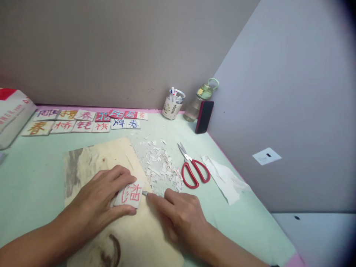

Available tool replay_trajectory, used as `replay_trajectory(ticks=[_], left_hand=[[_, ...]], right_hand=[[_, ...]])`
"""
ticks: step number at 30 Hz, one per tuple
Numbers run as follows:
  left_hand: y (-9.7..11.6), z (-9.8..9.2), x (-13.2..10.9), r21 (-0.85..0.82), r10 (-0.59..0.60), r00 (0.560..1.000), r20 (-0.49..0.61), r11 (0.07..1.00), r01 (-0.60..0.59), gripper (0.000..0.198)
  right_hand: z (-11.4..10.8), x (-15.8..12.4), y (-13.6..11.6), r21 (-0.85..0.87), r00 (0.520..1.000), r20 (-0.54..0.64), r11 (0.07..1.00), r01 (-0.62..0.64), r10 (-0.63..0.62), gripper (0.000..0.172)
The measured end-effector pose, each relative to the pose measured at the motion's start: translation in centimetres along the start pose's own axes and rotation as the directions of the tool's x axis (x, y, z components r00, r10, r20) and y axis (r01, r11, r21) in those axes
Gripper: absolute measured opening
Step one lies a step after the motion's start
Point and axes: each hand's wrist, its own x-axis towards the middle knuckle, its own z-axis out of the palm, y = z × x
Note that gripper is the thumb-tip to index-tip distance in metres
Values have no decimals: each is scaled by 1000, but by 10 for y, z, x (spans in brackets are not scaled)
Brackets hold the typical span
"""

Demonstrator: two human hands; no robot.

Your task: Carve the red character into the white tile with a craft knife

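My left hand (114, 196) grips a small white square tile (130, 195) between thumb and fingers. Red brush-like character strokes cover the tile's upper face, which lies sideways to me. Beneath it is a wooden board (111, 150) with a dark knot and grey stain. My right hand (178, 213) is closed around a craft knife (145, 193); only its slim grey tip shows, the handle being hidden in the fist. The tip points left at the tile's right edge; whether they touch I cannot tell. White shavings (161, 167) lie scattered just beyond the board's right side.
Red-handled scissors (191, 167) and a crumpled white tissue (225, 180) lie at right. Two rows of character tiles (85, 126) line the back left, beside a white bag (13, 115). Against the wall stand a pen tin (172, 105), a green-lidded bottle (193, 107) and a phone (205, 116).
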Motion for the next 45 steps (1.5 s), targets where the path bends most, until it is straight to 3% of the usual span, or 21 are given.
replay_trajectory(ticks=[4,10,14,20,34,45], left_hand=[[-2,2,-1,7,6,1000,-5,1000,-6,40],[-2,1,-1,21,5,1000,-13,1000,-5,39],[1,-3,2,-6,-29,999,32,1000,29,39],[0,-6,4,-19,-23,999,48,1000,24,39],[3,-6,6,11,-3,1000,24,1000,3,38],[2,-6,6,-14,-31,997,64,999,32,37]], right_hand=[[0,1,-1,-33,1000,-2,999,26,-26,46],[0,4,3,-107,998,12,992,70,-69,39],[-3,8,14,-54,992,0,991,124,-124,32],[-5,8,25,25,990,-15,990,142,-142,38],[-4,10,24,-30,986,-57,987,158,-160,34],[-2,16,26,-67,978,-77,980,190,-194,31]])
